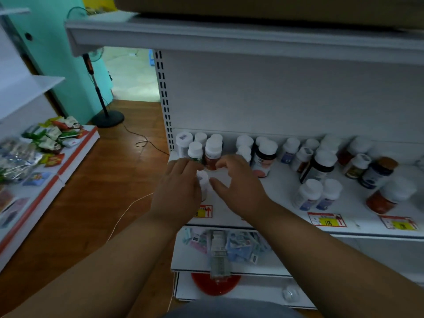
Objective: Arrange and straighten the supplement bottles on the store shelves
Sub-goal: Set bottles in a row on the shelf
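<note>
Several white-capped supplement bottles stand on the white shelf (282, 191). At its left end my left hand (177, 187) wraps around a small white bottle (203, 180) near the front edge. My right hand (238, 182) hovers just right of that bottle, fingers spread and curled, holding nothing. Behind my hands stand a green-labelled bottle (195, 151) and a brown bottle (213, 152). A dark bottle with a red label (265, 157) is to the right. Further right are a tall dark bottle (320, 165), two blue-labelled bottles (317, 195) and a tilted red bottle (387, 198).
Price tags (327, 220) line the shelf's front edge. A lower shelf holds packets (229, 244) and a red object (215, 283). Another shelf overhangs above (206, 35). A snack display (46, 143) stands left, with a fan stand (107, 118) and cables on the wooden floor.
</note>
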Available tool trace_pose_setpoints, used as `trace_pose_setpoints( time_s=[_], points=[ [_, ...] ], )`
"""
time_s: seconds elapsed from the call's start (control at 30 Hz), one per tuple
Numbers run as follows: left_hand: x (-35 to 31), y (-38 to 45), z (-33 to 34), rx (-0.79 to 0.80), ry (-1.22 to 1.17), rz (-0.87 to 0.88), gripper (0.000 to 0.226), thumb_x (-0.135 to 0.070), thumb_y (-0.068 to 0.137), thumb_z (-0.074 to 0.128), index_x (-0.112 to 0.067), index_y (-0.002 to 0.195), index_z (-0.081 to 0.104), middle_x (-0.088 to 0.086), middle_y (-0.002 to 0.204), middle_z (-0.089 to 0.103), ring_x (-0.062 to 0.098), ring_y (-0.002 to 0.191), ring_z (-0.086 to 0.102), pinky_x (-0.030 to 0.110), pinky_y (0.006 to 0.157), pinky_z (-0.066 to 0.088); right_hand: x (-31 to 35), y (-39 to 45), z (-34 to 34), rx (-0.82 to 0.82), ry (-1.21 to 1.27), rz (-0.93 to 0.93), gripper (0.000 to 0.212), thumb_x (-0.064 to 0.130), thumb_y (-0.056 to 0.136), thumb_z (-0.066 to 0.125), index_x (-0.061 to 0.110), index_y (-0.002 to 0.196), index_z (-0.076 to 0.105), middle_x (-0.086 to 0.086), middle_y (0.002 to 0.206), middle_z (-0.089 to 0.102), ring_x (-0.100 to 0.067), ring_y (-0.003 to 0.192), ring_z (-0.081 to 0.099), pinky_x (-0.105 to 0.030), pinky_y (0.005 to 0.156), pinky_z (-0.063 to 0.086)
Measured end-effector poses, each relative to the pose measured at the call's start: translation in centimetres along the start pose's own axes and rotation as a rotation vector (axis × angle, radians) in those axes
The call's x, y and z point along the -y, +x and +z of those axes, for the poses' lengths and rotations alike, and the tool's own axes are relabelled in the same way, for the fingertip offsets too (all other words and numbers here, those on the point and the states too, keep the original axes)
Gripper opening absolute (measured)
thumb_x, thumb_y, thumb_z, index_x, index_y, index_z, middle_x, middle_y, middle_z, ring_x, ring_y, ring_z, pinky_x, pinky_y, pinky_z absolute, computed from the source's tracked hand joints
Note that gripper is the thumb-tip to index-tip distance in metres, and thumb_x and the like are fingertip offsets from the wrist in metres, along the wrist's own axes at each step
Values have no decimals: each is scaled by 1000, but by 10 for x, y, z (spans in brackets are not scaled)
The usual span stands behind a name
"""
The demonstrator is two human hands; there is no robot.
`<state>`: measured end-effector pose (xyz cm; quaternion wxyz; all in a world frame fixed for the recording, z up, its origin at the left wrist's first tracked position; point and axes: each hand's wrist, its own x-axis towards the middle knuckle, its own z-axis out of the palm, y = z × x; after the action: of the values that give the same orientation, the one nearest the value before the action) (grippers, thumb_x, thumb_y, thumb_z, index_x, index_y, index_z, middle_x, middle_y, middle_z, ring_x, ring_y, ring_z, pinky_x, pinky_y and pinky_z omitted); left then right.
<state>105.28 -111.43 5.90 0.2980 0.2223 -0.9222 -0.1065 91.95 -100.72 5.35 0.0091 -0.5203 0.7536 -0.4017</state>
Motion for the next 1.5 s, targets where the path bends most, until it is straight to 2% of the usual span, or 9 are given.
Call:
trace_pose_setpoints(
  time_s=[0.17,0.33,0.57,0.7,1.0,1.17,1.33,1.43,1.5],
  points=[
    [-65,22,23,-11,-202,136,25,-6,83,57,-12,107,60,9,106,59,27,96,52,34,83,39,-21,-22,-69,-267,-20,48,17,23,88,66,15,99,58,1,97,56,-8,87,52,-23,75,45],
    [-123,36,61,28,-295,216,23,-7,85,56,-14,106,60,6,103,59,24,94,50,35,82,40,-68,-37,-136,-333,-156,136,14,21,85,68,14,94,62,0,90,57,-12,79,54,-24,69,44],
    [-197,56,116,53,-330,104,25,-10,83,60,-13,108,62,7,105,61,25,100,54,34,85,43,-174,-8,-211,113,-389,386,38,37,87,65,19,119,55,-12,123,51,-29,110,52,-31,83,40],
    [-231,65,138,19,-305,56,26,-11,81,58,-8,105,64,12,101,62,29,99,56,39,85,45,-209,7,-214,238,-371,315,36,32,80,72,12,106,56,-13,112,47,-22,85,49,-28,65,34],
    [-255,75,165,52,-267,-165,37,-18,85,65,-14,120,57,7,117,56,25,108,53,31,87,41,-232,2,-220,96,-158,122,28,23,77,72,11,94,53,-1,89,49,-20,80,51,-28,57,25],
    [-254,84,168,62,-255,-239,57,-35,84,68,-15,132,46,5,125,52,22,116,49,25,89,35,-213,6,-245,-142,62,156,27,23,75,73,16,89,51,-7,92,56,-21,80,54,-31,65,42],
    [-262,98,160,30,-329,-239,79,-49,70,76,-21,136,41,0,127,55,20,114,53,37,96,45,-184,-4,-282,-251,363,363,35,43,75,74,24,101,60,7,96,62,-3,82,61,-15,62,48],
    [-280,94,156,57,-417,-187,68,-51,68,75,-26,124,47,-3,109,61,18,97,60,39,80,53,-172,-21,-302,-247,312,500,43,54,74,70,19,98,65,0,97,68,-15,84,68,-30,67,58],
    [-294,82,159,35,-426,-127,64,-57,67,72,-26,119,50,-2,102,63,20,91,60,39,74,53,-166,-35,-315,-284,270,555,48,59,71,70,14,88,65,-3,83,71,-19,69,69,-32,57,59]
  ],
)
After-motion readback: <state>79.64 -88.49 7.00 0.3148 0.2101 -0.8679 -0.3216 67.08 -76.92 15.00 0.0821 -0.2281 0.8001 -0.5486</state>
